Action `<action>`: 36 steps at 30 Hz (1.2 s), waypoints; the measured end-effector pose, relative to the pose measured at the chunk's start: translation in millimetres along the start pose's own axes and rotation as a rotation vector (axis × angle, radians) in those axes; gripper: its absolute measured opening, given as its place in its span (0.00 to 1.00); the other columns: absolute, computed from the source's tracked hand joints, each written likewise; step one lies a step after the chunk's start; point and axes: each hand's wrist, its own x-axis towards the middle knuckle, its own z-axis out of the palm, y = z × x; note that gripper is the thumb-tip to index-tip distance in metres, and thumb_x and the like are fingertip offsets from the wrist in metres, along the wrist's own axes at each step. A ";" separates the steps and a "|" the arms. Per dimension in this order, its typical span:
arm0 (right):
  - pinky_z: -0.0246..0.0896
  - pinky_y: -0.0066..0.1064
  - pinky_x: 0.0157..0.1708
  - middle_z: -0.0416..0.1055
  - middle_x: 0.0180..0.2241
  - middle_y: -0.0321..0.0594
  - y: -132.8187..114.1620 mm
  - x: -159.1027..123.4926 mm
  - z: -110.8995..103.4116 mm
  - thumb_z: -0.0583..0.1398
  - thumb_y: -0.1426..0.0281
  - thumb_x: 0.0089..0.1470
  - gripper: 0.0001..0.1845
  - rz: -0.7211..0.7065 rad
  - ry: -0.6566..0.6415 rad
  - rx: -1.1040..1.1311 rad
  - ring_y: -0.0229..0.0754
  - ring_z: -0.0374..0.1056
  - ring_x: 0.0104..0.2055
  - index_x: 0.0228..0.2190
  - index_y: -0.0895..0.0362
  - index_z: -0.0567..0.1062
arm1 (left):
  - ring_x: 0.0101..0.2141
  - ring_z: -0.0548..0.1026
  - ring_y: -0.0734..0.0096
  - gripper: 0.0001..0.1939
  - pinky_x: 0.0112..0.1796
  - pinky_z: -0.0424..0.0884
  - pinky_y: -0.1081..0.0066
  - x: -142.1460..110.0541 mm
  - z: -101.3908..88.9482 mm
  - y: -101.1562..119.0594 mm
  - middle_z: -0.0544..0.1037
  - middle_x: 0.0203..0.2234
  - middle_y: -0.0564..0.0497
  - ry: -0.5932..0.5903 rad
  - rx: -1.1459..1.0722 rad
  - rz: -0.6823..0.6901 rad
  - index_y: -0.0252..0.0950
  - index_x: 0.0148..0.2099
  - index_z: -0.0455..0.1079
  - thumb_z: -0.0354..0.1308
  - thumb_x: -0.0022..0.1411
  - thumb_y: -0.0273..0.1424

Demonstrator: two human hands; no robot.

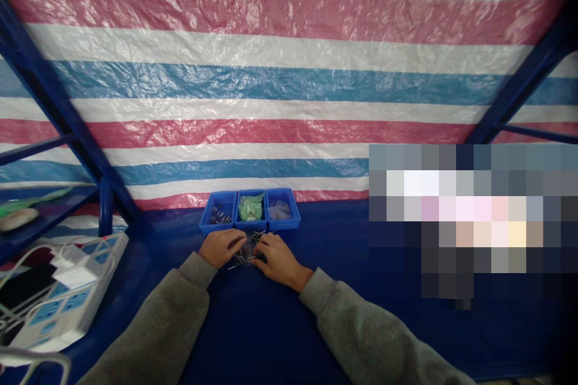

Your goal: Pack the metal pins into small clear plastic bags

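Between my two hands lies a clear plastic bag (246, 251) with small dark, screw-like metal pieces in or around it. My left hand (222, 248) comes in from the left, its fingers bent and closed on the bag's edge. Opposite it, my right hand (279, 260) has curled fingers among the pieces, thumb and fingertips close together; what they pinch is too small to make out. Just behind the hands stand three joined blue bins: the left bin (203, 224) holds dark screw-like pieces, the middle bin (251, 227) green packets, the right bin (295, 216) clear plastic bags.
A white power strip (85, 307) with a plugged-in white adapter (76, 267) and cables lies left on the blue table (262, 337). Blue metal posts (72, 108) flank a striped plastic sheet (289, 84) behind the bins. At right, an area is pixelated.
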 end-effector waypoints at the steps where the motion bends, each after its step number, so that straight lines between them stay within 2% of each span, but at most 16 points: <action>1: 0.53 0.35 0.40 0.67 0.35 0.41 -0.2 0.1 0.5 0.62 0.65 0.49 0.08 -0.001 0.001 -0.003 0.44 0.60 0.40 0.31 0.57 0.73 | 0.33 0.75 0.70 0.11 0.37 0.68 0.73 -0.2 0.1 -0.4 0.78 0.32 0.51 0.002 0.006 0.000 0.39 0.38 0.71 0.48 0.61 0.34; 13: 0.53 0.34 0.40 0.68 0.33 0.39 -0.9 0.2 2.9 0.62 0.68 0.50 0.06 0.024 0.026 0.020 0.43 0.61 0.39 0.30 0.57 0.70 | 0.33 0.75 0.71 0.10 0.36 0.68 0.73 -0.2 -0.9 -1.0 0.78 0.32 0.51 -0.005 0.026 0.026 0.38 0.38 0.71 0.48 0.62 0.32; 22: 0.53 0.31 0.37 0.68 0.33 0.39 1.4 2.2 5.0 0.60 0.68 0.52 0.06 0.032 0.014 0.036 0.42 0.61 0.38 0.30 0.58 0.69 | 0.33 0.75 0.71 0.10 0.37 0.69 0.73 -2.3 0.0 2.4 0.78 0.32 0.50 0.054 0.065 0.022 0.36 0.38 0.71 0.48 0.62 0.32; 30: 0.53 0.31 0.36 0.71 0.30 0.38 2.2 2.5 5.0 0.58 0.71 0.55 0.03 0.110 0.103 0.085 0.41 0.63 0.34 0.29 0.57 0.70 | 0.35 0.76 0.70 0.10 0.40 0.69 0.72 -4.0 5.4 -2.7 0.78 0.34 0.50 0.191 0.046 -0.031 0.36 0.38 0.71 0.50 0.62 0.31; 36: 0.54 0.32 0.36 0.73 0.29 0.36 5.5 3.5 5.4 0.59 0.71 0.53 0.04 0.218 0.283 0.200 0.41 0.66 0.33 0.28 0.56 0.73 | 0.34 0.76 0.70 0.10 0.39 0.70 0.72 -4.0 8.0 -2.5 0.78 0.33 0.50 0.217 0.037 -0.008 0.36 0.38 0.72 0.50 0.61 0.31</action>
